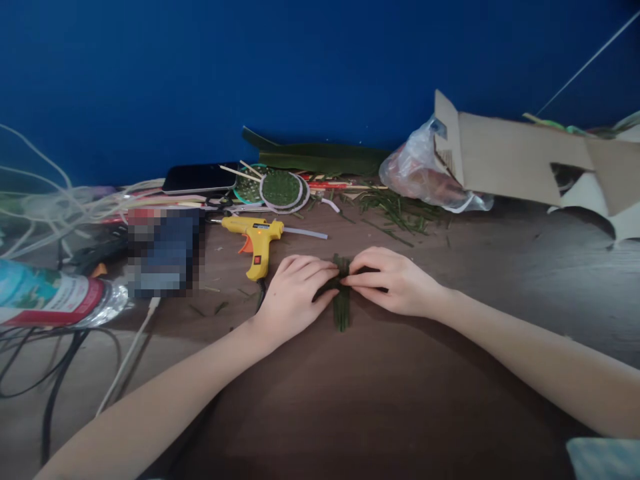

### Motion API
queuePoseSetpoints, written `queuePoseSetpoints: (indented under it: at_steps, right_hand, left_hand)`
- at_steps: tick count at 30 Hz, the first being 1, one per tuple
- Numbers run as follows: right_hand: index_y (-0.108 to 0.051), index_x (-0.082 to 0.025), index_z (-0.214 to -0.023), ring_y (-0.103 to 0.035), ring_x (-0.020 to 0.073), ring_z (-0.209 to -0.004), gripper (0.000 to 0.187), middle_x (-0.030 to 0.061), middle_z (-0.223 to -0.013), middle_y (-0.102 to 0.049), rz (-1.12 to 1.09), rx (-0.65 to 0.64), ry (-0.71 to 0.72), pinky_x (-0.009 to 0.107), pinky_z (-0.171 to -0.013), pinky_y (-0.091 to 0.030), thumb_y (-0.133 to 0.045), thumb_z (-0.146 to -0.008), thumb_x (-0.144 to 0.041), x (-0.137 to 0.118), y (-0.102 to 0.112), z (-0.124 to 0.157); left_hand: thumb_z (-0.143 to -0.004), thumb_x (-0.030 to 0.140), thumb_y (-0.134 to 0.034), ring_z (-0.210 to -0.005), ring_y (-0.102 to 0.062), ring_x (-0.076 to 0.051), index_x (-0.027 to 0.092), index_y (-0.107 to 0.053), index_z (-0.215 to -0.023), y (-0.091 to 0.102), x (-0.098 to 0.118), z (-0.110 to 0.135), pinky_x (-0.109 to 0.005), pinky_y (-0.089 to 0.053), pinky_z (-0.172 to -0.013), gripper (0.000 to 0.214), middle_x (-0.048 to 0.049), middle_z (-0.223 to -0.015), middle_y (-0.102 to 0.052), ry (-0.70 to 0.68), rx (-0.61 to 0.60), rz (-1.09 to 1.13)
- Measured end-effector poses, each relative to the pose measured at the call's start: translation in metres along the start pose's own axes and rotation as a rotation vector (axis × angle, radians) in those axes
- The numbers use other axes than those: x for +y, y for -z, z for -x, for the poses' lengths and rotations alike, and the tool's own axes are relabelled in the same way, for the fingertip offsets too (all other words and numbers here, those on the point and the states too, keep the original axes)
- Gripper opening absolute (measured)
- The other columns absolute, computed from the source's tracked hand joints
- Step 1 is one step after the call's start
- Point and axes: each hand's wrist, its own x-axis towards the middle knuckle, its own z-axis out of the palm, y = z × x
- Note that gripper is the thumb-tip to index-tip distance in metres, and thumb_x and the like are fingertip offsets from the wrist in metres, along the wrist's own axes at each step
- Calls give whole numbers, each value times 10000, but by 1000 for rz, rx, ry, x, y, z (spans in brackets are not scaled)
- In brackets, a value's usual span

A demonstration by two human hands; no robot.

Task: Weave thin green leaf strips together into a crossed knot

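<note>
A person's two hands meet over a small bundle of green strips (341,313) on a table; the left hand (299,293) has its fingers curved and drawn nearly together at the strips' left edge, the right hand (393,283) pinches from the other side with fingertips almost closed, though how firmly either grips cannot be told; the narrow strips could splay or slip out of line if one pinch loosens, and pulling too hard might split them; the yellow glue gun (260,230), lying just beyond the left hand, may burn skin if it is hot, or be dragged should the left arm catch its cord; the brown tabletop (380,407) is cluttered along its far side with leaf clippings (407,213), round woven pieces (283,190), a long leaf (325,159) and a plastic bag (417,170); a cut cardboard box (510,157) stands at right, a bottle (55,293) lies at left near tangled cables (63,373); a plain blue wall (320,73) rises behind.
</note>
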Motion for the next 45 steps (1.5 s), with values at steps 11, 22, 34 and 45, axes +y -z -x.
queuePoseSetpoints:
  at_steps: [11, 22, 34, 45]
  right_hand:
    - [-693, -172, -873, -554, 179, -839, 202, 80, -865, -632, 11, -29, 6, 361, -778, -467, -493, -855, -189, -1, 1, -2]
    - [-654, -168, -800, -590, 179, -810, 153, 58, -814, -674, 44, 118, 2, 343, -743, -467, -509, -792, -120, -3, 4, 1]
    - [-664, -164, -849, -604, 168, -826, 145, 57, -891, -690, 30, 18, 81, 332, -748, -461, -523, -817, -165, 0, 6, 2]
    - [-670, -180, -856, -597, 173, -845, 167, 49, -890, -695, 22, 6, 81, 340, -747, -459, -504, -837, -171, 3, 7, 2]
  left_hand:
    - [-798, 276, -637, -948, -592, -183, 185, -605, -996, -1, -1, -1, -359, -372, -888, 221, -14, -994, -677, 17, -9, 16]
    - [-854, 272, -569, -948, -616, -176, 201, -660, -931, 6, 1, 1, -365, -398, -893, 139, 2, -953, -708, -75, 153, -5]
    - [-876, 246, -527, -837, -631, -139, 201, -670, -864, 13, -1, 0, -338, -424, -863, 151, 31, -874, -719, -258, 114, -161]
    - [-866, 235, -543, -893, -624, -150, 216, -662, -891, 13, -9, 3, -381, -404, -927, 124, 36, -904, -714, -327, 64, -186]
